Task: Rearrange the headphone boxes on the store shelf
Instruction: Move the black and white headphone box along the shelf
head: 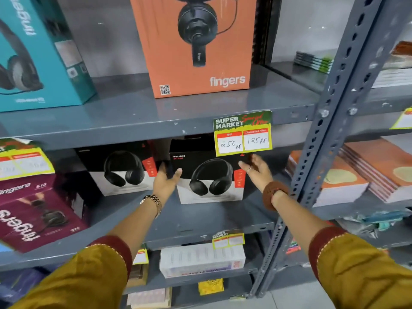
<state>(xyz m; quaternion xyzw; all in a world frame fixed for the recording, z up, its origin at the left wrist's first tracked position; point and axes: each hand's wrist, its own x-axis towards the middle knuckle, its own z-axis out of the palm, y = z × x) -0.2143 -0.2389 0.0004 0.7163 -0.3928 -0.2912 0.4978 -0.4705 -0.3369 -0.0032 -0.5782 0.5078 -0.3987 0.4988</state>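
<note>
Hands: both reach into the middle shelf (200, 221), flanking one black headphone box (209, 177).
Left hand (166, 178): spread wide, thumb touching the box's left edge at 9 o'clock.
Right hand (256, 168): fingers splayed beside the box's upper right corner, at 2 o'clock; contact cannot be told.
Black headphone box: upright on the middle shelf, below the price tag (243, 132).
Second black box (121, 170): upright at 9 o'clock of the first.
Orange box (196, 45): upper shelf, 12 o'clock.
Teal box (38, 52): upper shelf, 10 o'clock.
Maroon box (38, 215): tilted, 8 o'clock.
</note>
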